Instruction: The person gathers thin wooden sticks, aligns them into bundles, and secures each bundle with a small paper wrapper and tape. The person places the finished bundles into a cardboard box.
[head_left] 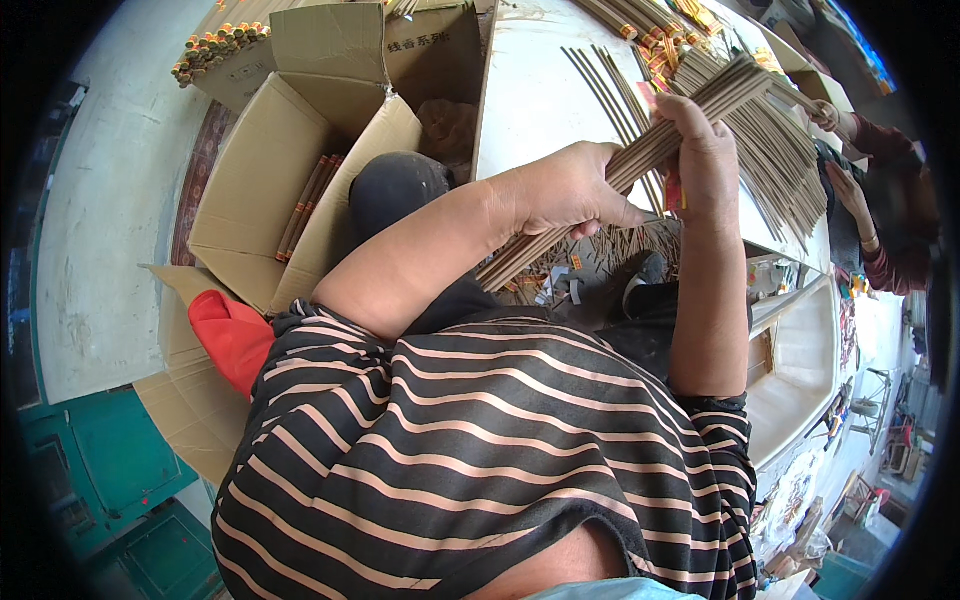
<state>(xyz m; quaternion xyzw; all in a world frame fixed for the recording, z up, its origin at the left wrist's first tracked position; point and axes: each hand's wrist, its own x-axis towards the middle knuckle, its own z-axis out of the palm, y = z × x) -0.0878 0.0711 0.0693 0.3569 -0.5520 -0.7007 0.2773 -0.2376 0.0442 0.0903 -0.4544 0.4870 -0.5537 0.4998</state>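
A thick bundle of thin brown incense sticks [738,88] slants across in front of me, its lower end toward my lap and its upper end over the white table [520,110]. My left hand [572,190] is closed around the lower part of the bundle. Higher up, my right hand [708,165] grips it with the thumb on top. A red and yellow paper label [674,192] shows beside the right palm; whether it is held or stuck there I cannot tell. Loose incense sticks [785,165] lie fanned out on the table just beyond the right hand.
An open cardboard box [245,185] with several wrapped bundles [308,205] stands at my left, near a red cloth [228,335]. Stick scraps litter the floor [590,262] below the table. Across the table at right, a co-worker's hand [848,190] and sleeve [895,268] show.
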